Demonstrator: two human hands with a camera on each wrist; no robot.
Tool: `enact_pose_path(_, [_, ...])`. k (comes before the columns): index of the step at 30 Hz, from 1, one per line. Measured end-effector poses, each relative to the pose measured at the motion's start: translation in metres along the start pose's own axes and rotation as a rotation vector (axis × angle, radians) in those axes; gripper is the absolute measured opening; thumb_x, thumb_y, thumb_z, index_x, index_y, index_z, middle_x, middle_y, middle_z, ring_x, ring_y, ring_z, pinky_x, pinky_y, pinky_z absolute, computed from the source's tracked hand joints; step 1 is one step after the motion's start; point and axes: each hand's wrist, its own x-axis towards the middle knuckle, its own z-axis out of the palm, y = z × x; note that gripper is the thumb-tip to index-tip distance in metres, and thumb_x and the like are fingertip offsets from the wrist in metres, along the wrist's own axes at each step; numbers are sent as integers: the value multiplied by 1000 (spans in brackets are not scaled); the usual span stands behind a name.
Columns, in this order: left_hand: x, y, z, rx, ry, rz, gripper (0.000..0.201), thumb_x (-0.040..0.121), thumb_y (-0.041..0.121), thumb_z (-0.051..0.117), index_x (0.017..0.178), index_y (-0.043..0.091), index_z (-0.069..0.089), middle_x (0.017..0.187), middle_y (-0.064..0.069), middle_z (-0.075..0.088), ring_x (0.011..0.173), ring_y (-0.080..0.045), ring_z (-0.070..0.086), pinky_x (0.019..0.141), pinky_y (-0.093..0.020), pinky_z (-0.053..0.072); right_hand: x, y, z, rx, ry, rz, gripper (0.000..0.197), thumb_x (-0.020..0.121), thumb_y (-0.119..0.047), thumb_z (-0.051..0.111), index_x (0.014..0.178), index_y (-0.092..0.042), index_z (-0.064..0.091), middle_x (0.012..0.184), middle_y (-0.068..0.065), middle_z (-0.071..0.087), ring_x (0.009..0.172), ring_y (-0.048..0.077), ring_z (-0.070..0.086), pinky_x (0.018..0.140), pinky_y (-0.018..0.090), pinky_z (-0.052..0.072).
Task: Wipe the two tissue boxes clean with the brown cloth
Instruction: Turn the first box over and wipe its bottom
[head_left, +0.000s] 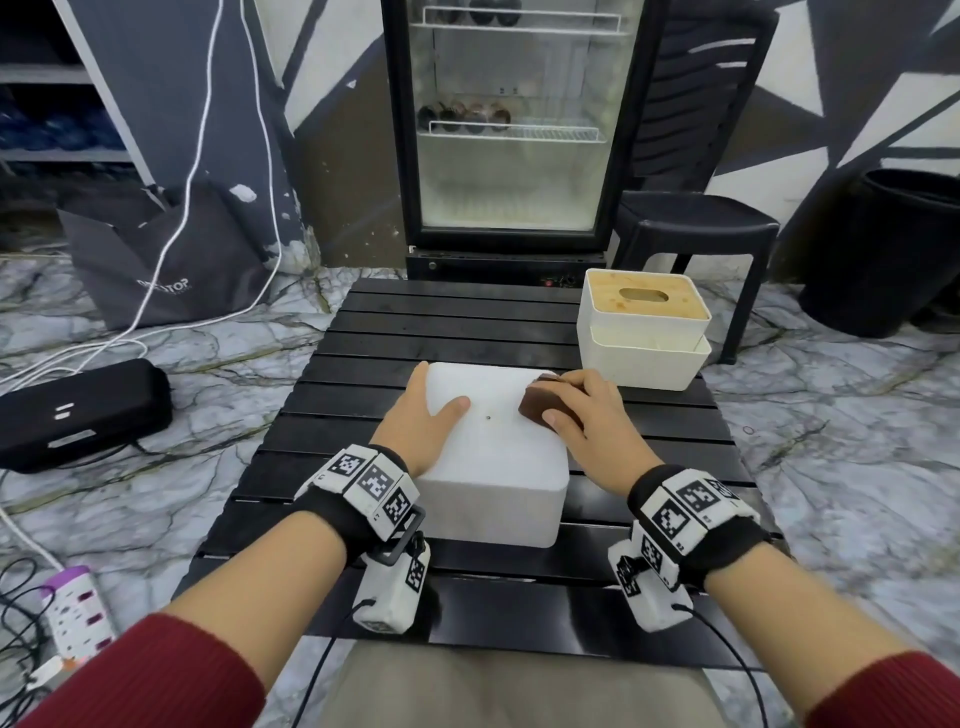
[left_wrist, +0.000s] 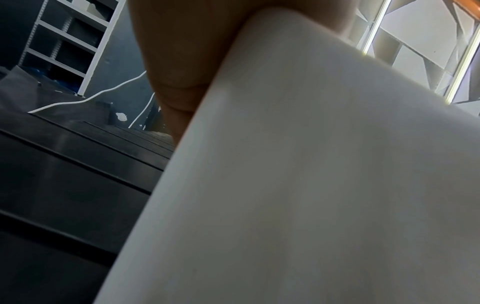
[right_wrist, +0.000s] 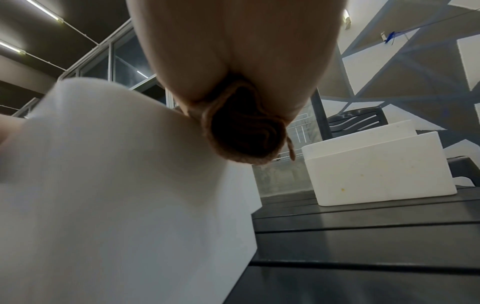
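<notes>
A plain white tissue box (head_left: 493, 447) lies in the middle of the black slatted table (head_left: 467, 312), its top face blank with a small dark spot. My left hand (head_left: 431, 400) holds its left edge, thumb on top and fingers down the side; the left wrist view shows the box wall (left_wrist: 311, 164) against the left hand (left_wrist: 182, 61). My right hand (head_left: 563, 400) grips the folded brown cloth (head_left: 537, 405) and presses it on the box's far right corner. In the right wrist view the cloth (right_wrist: 244, 131) bulges below the right hand (right_wrist: 233, 51). The second tissue box (head_left: 644, 332), with a wooden slotted lid, stands at the table's far right.
A glass-door fridge (head_left: 514, 130) stands behind the table, with a black stool (head_left: 691, 228) and a dark bin (head_left: 893, 249) to its right. On the floor at the left lie a black case (head_left: 78, 410), a grey bag (head_left: 156, 260), white cables and a power strip (head_left: 78, 613).
</notes>
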Motion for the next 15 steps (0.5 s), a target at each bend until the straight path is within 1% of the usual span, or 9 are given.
enact_pose_path(2, [1,0,0,7,-4,-11,65,94,43,48,147,26,15,139,-8,46,107,-24,47,82,-28,29,-5,-1,1,14,2,-6,34,94,-18,47,128,-18,50,124,4,41,116,21,32,102,30,27])
enact_pose_path(5, [2,-1,0,17,-9,-29,68,93,44,47,149,26,12,142,-8,42,122,-30,45,84,-29,29,-11,-3,3,40,13,-4,34,93,-17,48,127,-18,51,123,4,41,114,20,31,100,25,24])
enact_pose_path(7, [2,-1,0,20,-9,-30,68,94,45,47,149,26,12,143,-8,42,123,-30,45,84,-29,29,-12,-5,3,41,14,-2,34,94,-17,47,127,-17,51,124,4,41,115,20,31,100,23,23])
enact_pose_path(10, [2,-1,0,31,-8,-30,69,94,45,47,149,25,11,144,-8,41,124,-30,44,84,-29,29,-12,-8,-2,18,-11,2,34,94,-18,47,128,-16,50,124,5,41,117,20,32,99,23,24])
enact_pose_path(12, [1,0,0,42,-10,-31,69,94,45,47,149,25,11,145,-8,40,126,-31,43,85,-29,29,-12,-8,-8,22,-36,4,34,93,-18,48,127,-15,50,123,5,42,117,19,33,98,20,23])
enact_pose_path(13, [1,0,-1,44,-12,-35,70,94,45,47,150,25,9,146,-8,39,127,-31,42,86,-30,30,-13,-7,-11,33,-39,7,34,93,-18,48,127,-14,51,121,5,42,116,19,34,98,19,23])
enact_pose_path(15, [1,0,-1,47,-18,-49,72,94,47,47,150,25,7,149,-9,35,130,-33,40,94,-34,32,-19,0,-21,56,-17,31,34,93,-16,49,127,-14,51,118,5,44,115,19,38,100,20,25])
